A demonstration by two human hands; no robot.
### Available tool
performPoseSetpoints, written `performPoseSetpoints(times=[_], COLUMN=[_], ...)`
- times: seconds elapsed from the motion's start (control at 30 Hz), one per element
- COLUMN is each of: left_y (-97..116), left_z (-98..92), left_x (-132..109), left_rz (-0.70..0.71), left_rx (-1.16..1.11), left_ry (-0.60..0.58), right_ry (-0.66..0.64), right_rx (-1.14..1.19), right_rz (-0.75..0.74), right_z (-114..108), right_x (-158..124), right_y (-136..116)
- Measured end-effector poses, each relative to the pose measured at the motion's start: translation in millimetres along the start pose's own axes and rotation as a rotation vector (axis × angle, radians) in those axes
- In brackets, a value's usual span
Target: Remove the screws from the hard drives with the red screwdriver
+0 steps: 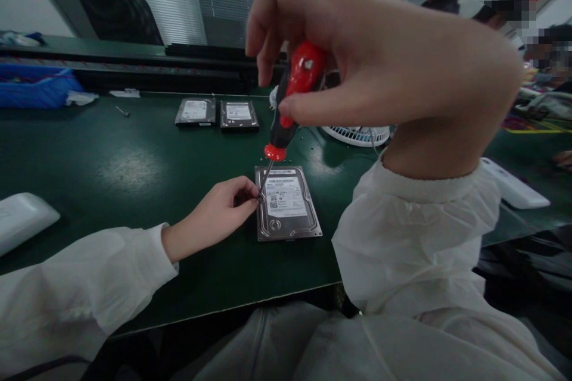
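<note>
A hard drive point(286, 202) lies flat on the green table, its white label facing up. Raised above it, my right hand point(357, 53) is closed around the red and black handle of a screwdriver point(301, 80). The screwdriver slants down to the left, and its tip meets the drive's left edge. My left hand point(223, 208) is closed in a pinch beside that tip, thumb and forefinger at the drive's edge. Whatever small thing sits between those fingertips is hidden. Several tiny dark screws point(286, 161) lie just behind the drive.
Behind stand two more hard drives, one on the left point(195, 112) and one on the right point(239, 115). A white fan point(357, 136) is partly hidden by my right arm. A blue bin point(38, 86) is at the far left. White devices lie left point(27, 220) and right point(513, 184). People are at the far right.
</note>
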State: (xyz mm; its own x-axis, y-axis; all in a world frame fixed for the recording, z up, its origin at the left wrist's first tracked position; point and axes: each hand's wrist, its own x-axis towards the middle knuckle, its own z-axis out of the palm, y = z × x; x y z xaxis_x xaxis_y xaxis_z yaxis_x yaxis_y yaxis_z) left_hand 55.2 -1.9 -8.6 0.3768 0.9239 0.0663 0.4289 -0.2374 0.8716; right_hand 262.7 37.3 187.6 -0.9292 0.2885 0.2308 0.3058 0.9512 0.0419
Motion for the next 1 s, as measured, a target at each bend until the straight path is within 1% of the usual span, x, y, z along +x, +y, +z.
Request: performPoseSetpoints(times=[0.07,0.1,0.2,0.23,0.27,0.3,0.4,0.47,0.5,0.63,0.7,0.77,0.83,0.9,1.0], left_y=[0.0,-0.2,-1.4,-1.9,-2.2,-2.5,-2.3,-2.1,-2.0,-2.5,-2.5,-2.1,-1.7,-1.8,-3.4], left_z=[0.0,0.0,-0.3,-0.5,-0.6,-0.6,-0.3,0.1,0.2,-0.1,-0.4,-0.5,-0.2,0.1,0.5], left_x=[0.0,0.0,-0.2,-0.3,-0.4,-0.4,-0.2,0.0,0.0,-0.3,-0.7,-0.9,-0.8,-0.5,0.1], left_rz=[0.001,0.002,0.005,0.005,0.003,0.000,-0.006,-0.001,0.003,0.003,-0.003,-0.009,-0.010,-0.012,-0.014], left_rx=[0.001,0.001,0.013,0.019,0.023,0.024,0.012,0.014,0.019,0.015,0.015,0.019,0.009,-0.009,-0.021], left_ry=[0.001,0.002,0.002,0.000,-0.004,-0.008,-0.009,-0.007,-0.006,-0.009,-0.012,-0.015,-0.015,-0.016,-0.018], right_ry=[-0.023,-0.012,0.044,0.062,0.069,0.068,0.010,-0.012,-0.002,0.064,0.058,0.036,0.016,0.013,0.064], right_rx=[0.017,0.017,-0.029,-0.036,-0.031,-0.014,0.031,0.031,0.030,-0.002,0.012,0.044,0.053,0.040,-0.001], right_rz=[-0.019,-0.007,0.110,0.124,0.120,0.083,-0.029,-0.065,-0.063,0.081,0.067,-0.008,-0.041,0.011,0.064], right_z=[-1.2,-1.0,2.1,3.2,3.9,3.9,1.5,0.0,0.0,2.8,3.3,2.7,2.4,3.4,5.9], right_x=[-0.2,0.0,1.6,2.2,2.7,3.1,3.6,4.0,4.4,5.9,6.3,6.6,7.2,7.9,8.2], right_y=[0.0,0.2,1.7,2.3,2.8,3.2,3.0,1.8,1.1,-0.8,-0.6,0.2,0.9,1.3,1.1])
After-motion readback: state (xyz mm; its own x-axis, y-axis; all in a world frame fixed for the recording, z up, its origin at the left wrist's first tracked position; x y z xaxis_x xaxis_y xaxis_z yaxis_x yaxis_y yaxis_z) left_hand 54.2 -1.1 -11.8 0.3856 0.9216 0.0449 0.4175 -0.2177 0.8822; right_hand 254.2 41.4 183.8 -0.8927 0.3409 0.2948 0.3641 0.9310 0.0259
